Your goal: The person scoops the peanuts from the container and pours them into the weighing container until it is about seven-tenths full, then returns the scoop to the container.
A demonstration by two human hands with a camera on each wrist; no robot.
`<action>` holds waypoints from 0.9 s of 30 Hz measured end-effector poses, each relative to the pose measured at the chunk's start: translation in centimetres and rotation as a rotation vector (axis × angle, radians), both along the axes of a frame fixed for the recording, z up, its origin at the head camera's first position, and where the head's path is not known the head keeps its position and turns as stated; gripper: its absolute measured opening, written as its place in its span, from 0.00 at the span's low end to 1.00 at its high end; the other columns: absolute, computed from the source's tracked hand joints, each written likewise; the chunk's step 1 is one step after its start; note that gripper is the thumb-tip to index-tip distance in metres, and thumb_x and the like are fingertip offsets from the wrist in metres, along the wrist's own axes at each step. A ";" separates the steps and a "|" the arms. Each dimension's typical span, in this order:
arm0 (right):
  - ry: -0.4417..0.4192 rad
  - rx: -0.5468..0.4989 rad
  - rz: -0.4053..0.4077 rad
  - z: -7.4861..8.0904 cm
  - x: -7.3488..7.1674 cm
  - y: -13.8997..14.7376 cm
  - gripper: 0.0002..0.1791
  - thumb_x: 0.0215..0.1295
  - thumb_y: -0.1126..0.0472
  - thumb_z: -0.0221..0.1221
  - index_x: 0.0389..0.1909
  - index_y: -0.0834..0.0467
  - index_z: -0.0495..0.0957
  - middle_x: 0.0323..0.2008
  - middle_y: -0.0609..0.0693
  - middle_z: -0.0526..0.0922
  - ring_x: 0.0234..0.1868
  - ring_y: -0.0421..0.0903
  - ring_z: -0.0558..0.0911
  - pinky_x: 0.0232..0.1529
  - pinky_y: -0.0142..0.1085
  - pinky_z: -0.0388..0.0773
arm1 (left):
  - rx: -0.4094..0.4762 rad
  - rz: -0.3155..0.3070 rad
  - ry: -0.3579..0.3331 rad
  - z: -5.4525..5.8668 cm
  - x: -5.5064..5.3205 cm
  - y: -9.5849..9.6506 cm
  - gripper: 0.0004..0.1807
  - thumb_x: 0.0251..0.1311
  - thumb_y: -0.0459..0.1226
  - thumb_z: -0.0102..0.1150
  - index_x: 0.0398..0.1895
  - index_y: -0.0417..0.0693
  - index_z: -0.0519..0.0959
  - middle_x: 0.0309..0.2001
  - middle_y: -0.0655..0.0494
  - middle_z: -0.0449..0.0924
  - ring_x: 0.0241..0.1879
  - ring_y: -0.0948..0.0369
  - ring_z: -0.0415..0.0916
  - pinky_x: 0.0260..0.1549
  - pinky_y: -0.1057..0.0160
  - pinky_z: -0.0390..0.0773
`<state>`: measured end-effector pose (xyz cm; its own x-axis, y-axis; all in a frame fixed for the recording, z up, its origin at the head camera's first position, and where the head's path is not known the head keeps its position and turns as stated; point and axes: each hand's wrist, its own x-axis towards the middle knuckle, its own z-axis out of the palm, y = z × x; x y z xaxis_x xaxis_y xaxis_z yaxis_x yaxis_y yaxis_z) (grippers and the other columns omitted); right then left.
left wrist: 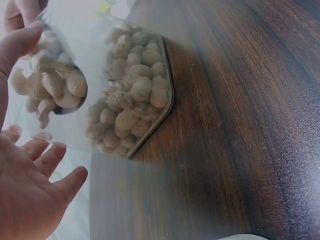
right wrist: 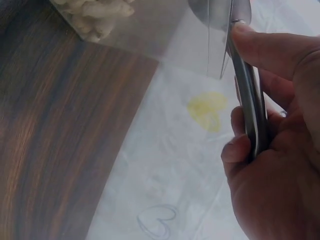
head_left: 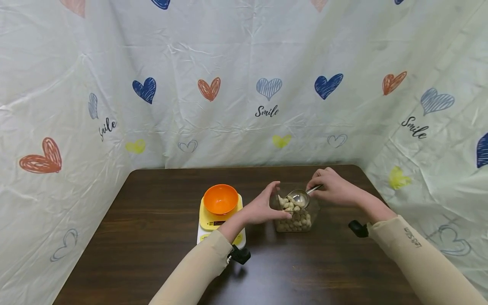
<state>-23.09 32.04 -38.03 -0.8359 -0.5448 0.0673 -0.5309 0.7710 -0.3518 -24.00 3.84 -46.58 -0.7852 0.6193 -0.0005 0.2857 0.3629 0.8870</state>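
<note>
A clear plastic box (head_left: 293,226) on the table holds pale nuts (left wrist: 135,92) that look like unshelled peanuts. My left hand (head_left: 264,207) holds the box at its left side, thumb along the near wall and fingers toward the far one. My right hand (head_left: 331,186) grips the handle of a metal scoop (head_left: 299,198), thumb pressed along it in the right wrist view. The scoop's round bowl is inside the box's opening, above the nuts. Several nuts show at the bowl in the left wrist view, seen through the clear wall.
Left of the box, an orange bowl (head_left: 220,199) stands on a yellow and white kitchen scale (head_left: 207,222), partly hidden by my left forearm. The dark wooden table (head_left: 152,237) ends at a white sheet (head_left: 228,51) printed with hearts.
</note>
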 end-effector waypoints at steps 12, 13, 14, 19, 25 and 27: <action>-0.071 -0.019 -0.009 -0.1 -0.4 0.6 0.05 0.68 0.59 0.68 0.42 0.47 0.87 0.43 0.43 0.78 0.46 0.48 0.68 0.46 0.46 0.64 | -0.009 -0.008 -0.002 -0.1 0.1 -0.1 0.61 0.53 0.58 0.75 0.82 0.65 0.45 0.78 0.56 0.56 0.75 0.60 0.56 0.68 0.50 0.65; -0.073 -0.021 -0.008 -0.1 -0.5 0.6 0.05 0.68 0.59 0.67 0.42 0.47 0.87 0.43 0.43 0.78 0.46 0.48 0.68 0.47 0.46 0.64 | -0.009 -0.007 -0.001 -0.1 0.1 -0.1 0.61 0.53 0.58 0.75 0.82 0.65 0.45 0.78 0.56 0.57 0.75 0.60 0.56 0.68 0.50 0.65; -0.074 -0.024 -0.006 0.0 -0.5 0.6 0.05 0.68 0.59 0.67 0.42 0.47 0.87 0.43 0.43 0.78 0.46 0.48 0.68 0.46 0.46 0.64 | -0.008 -0.008 0.000 0.0 0.1 -0.1 0.61 0.53 0.58 0.75 0.83 0.65 0.45 0.78 0.55 0.57 0.75 0.60 0.56 0.68 0.50 0.65; -0.077 -0.030 0.000 0.3 -0.8 0.5 0.04 0.69 0.58 0.67 0.41 0.47 0.87 0.43 0.43 0.78 0.46 0.48 0.68 0.47 0.47 0.63 | -0.001 -0.009 0.005 0.1 0.1 -0.3 0.61 0.53 0.57 0.76 0.83 0.60 0.45 0.78 0.53 0.57 0.75 0.59 0.55 0.69 0.49 0.64; -0.094 -0.038 -0.009 0.7 -1.0 0.9 0.03 0.69 0.56 0.67 0.41 0.47 0.87 0.43 0.43 0.79 0.46 0.47 0.68 0.48 0.47 0.64 | -0.007 -0.008 0.003 0.2 0.1 -0.2 0.61 0.52 0.58 0.76 0.82 0.63 0.46 0.77 0.57 0.57 0.75 0.60 0.55 0.69 0.50 0.64; -0.095 -0.040 -0.004 0.7 -1.1 1.1 0.03 0.69 0.55 0.67 0.41 0.46 0.87 0.44 0.43 0.79 0.47 0.47 0.68 0.48 0.47 0.64 | -0.008 -0.006 0.003 0.2 0.1 -0.1 0.60 0.52 0.58 0.76 0.82 0.65 0.46 0.76 0.59 0.57 0.75 0.60 0.56 0.68 0.51 0.64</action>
<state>-24.20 33.10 -37.28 -0.8417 -0.5399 0.0088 -0.4904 0.7576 -0.4308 -23.91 3.74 -46.34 -0.7814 0.6241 -0.0035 0.2902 0.3682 0.8833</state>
